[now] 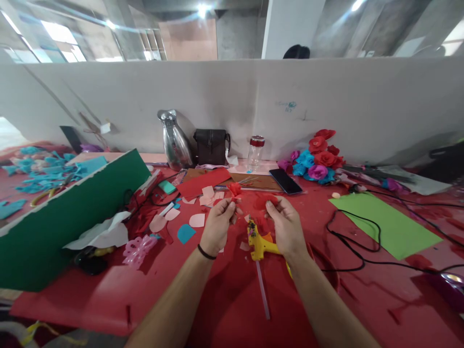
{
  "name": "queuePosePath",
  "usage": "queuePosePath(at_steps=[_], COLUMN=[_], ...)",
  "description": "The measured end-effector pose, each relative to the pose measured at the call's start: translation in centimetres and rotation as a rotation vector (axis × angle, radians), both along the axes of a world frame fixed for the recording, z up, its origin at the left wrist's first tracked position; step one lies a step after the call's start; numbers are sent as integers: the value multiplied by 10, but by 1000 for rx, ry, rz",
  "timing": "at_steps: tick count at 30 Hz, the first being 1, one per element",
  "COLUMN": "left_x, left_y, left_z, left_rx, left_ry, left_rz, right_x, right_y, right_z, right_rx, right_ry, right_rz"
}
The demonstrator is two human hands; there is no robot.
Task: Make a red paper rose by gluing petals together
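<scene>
My left hand is closed around the base of a small red paper flower, whose ruffled head shows above the fingers. A red paper petal is pinched between the thumb and fingers of my right hand. The two hands are apart, at about the same height above the red table. Between and just below them is a yellow hot glue gun with a long clear glue stick sticking out toward me. Part of its handle is hidden near my right wrist.
Loose pink petals and a blue petal lie left of my hands. A green board stands at left. Behind are a silver jug, black bag, glass jar, phone and paper flower bunch. Black cables cross the right.
</scene>
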State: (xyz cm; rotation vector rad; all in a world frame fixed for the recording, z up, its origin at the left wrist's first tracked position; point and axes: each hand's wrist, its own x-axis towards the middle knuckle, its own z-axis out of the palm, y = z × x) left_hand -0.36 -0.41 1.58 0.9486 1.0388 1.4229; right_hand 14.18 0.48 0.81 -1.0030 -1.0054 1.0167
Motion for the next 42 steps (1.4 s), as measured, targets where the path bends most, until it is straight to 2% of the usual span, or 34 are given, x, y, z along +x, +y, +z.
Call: queuePosePath(at_steps=[4,9,11,16,20,25,35,38,42], left_x=[0,8,12,19,22,25,27,27,27], left_y=[0,-3,-7,-14,-16,-19,-25,-25,-24], left_z=[2,3,3,1,-1,-1,6,4,-3], left_rx=[-54,-50,-25,84,118,134,138,134,144], left_ry=[-51,-91,-66,98,199,261,223,228,330], left_rz=[3,71,65,17,10,44,40,25,55], right_x=[-4,-13,-16,-15,-10,-10,-13,-13,-14], right_y=[-5,-17,-23,-27,-22,-18,-23,-24,-25], right_z=[2,4,4,-3,-9,-12,-4,-2,0], right_rx=[34,91,165,473,608,554,464,402,354], right_ry=[-40,-256,-381,-747,-910,-962,-812,-759,-732], right_rz=[89,108,45,-227,-390,-444,-400,-389,-384])
